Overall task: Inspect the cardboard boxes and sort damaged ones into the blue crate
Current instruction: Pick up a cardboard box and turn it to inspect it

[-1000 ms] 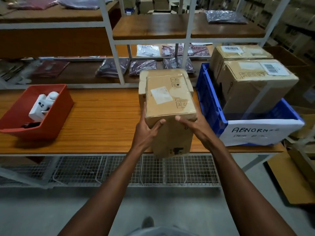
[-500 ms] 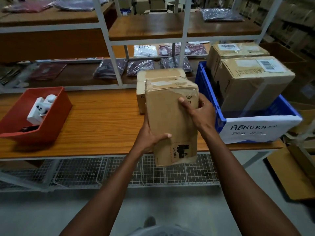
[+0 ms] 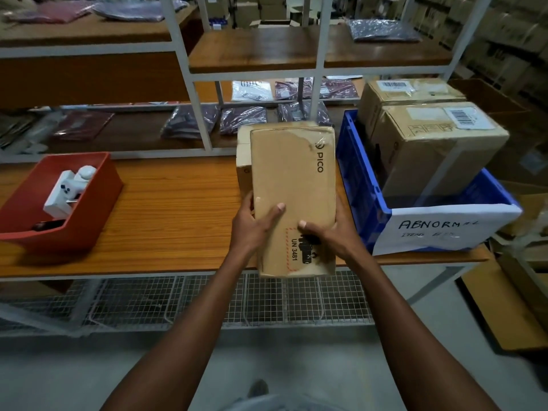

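Note:
A tall brown cardboard box (image 3: 292,179) printed "PICO" and "UN 3481" is held upright above the table's front edge, its taped top corner crinkled. My left hand (image 3: 253,226) grips its lower left side and my right hand (image 3: 332,235) grips its lower right face. Behind it a second cardboard box (image 3: 243,161) stands on the table, mostly hidden. To the right, touching the table edge, sits the blue crate (image 3: 364,188) with a white "ABNORMAL" label (image 3: 444,229); it holds two cardboard boxes, a near one (image 3: 436,146) and a far one (image 3: 406,96).
A red bin (image 3: 89,209) with a white device inside sits at the table's left. The wooden table (image 3: 178,212) has white shelf posts behind it, with bagged garments on the shelves. A wire mesh shelf runs under the table. Flat cardboard lies on the floor at right.
The held box was turned over in both hands: the labelled face went away and the plain "PICO" face now points at me. My right hand slid from the box's upper side to its lower face.

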The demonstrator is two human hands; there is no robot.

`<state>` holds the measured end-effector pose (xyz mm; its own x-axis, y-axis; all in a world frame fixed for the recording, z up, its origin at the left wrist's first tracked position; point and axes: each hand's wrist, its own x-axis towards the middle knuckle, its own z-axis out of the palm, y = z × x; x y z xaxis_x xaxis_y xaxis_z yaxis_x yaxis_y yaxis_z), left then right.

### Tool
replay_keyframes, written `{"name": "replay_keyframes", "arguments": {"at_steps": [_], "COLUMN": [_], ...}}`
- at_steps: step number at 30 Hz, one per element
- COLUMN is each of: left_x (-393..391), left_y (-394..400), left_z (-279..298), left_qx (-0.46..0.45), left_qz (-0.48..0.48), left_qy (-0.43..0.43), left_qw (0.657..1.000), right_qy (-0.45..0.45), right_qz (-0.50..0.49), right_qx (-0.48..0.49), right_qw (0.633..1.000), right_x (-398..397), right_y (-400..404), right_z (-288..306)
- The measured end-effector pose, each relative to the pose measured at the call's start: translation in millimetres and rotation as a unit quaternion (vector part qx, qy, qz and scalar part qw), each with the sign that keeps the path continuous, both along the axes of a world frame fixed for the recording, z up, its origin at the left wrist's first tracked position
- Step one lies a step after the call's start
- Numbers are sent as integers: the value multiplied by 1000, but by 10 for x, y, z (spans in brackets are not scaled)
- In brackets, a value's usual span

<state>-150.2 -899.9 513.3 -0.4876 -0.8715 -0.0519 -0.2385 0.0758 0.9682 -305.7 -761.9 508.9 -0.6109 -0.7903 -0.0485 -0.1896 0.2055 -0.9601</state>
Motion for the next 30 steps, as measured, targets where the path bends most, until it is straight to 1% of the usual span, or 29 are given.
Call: {"name": "replay_keyframes", "arguments": {"at_steps": [2,4,7,9,15,23,27,30], "left_x": [15,60,165,232,255,354,355,343], "left_y": [-9,-35,-33,-6,48,93,128,168], "left_z": [-32,-89,-243,-359,-353,-390,-357,-321], "left_qx": [20,49,100,114,77,77,59,48], "left_qz": [-5,-31,-132,-169,-152,-132,-123,-121], "left_qy": [-9,-5,-8,-32,-15,-6,-12,-11], "left_qw": [1000,998,986,978,985,988,991,991], "right_qy": [-1,-9,-10,-14,-22,-23,-61,-83], "right_qz": [0,-16,-42,-41,-33,13,61,70], "right_qx": [10,21,20,19,25,44,38,28], "right_qw": [1000,1000,999,999,999,999,996,994], "right_x": [1,8,5,11,-38,62,134,140], "right_y": [30,47,47,28,-17,64,177,232], "right_z": [-76,-151,-168,-142,-65,-45,-150,-168]}}
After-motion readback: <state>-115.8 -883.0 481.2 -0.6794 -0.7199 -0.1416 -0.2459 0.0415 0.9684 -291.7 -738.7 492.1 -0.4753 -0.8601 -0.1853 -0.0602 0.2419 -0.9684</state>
